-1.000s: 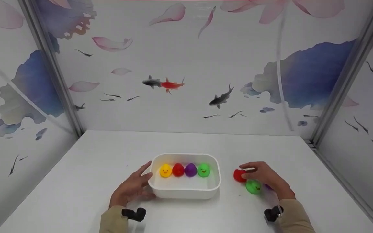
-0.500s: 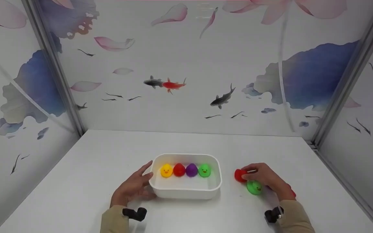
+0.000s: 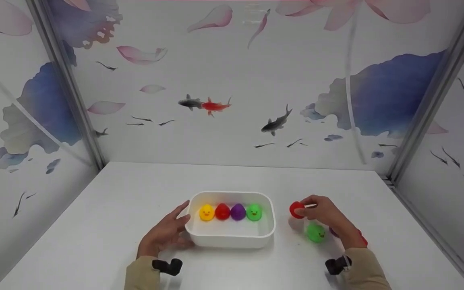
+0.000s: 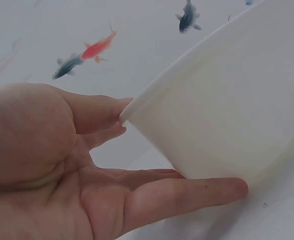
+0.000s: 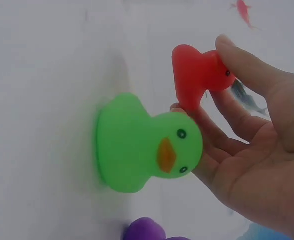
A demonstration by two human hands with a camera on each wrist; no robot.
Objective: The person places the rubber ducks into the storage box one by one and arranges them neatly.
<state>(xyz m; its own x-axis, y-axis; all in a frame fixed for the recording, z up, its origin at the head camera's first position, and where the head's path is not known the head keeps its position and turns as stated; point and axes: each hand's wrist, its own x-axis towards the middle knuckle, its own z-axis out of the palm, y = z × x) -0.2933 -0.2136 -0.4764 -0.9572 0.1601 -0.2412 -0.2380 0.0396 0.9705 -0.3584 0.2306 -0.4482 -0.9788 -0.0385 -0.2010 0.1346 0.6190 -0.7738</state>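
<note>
My right hand (image 3: 322,210) pinches a red rubber duck (image 3: 297,210) between thumb and fingers. In the right wrist view the red duck (image 5: 199,75) is off the table. Close by that hand, a green rubber duck (image 5: 131,145) stands on the table. A purple duck (image 5: 144,231) shows at the bottom edge of that view. My left hand (image 3: 165,230) touches the left end of a white tub (image 3: 232,240). In the left wrist view, its fairly straight fingers (image 4: 187,197) lie along the tub wall. Inside the tub sit yellow (image 3: 206,212), red (image 3: 222,211), purple (image 3: 238,212) and green (image 3: 254,212) ducks in a row.
Another red thing (image 3: 363,238) shows partly behind my right wrist. The white table (image 3: 143,185) is enclosed by printed panels (image 3: 232,80) at the back and on both sides, with metal posts (image 3: 71,88) at the corners.
My right hand has closed on the red duck beside the green one and lifted it up off the table. The left hand and the tub stay put.
</note>
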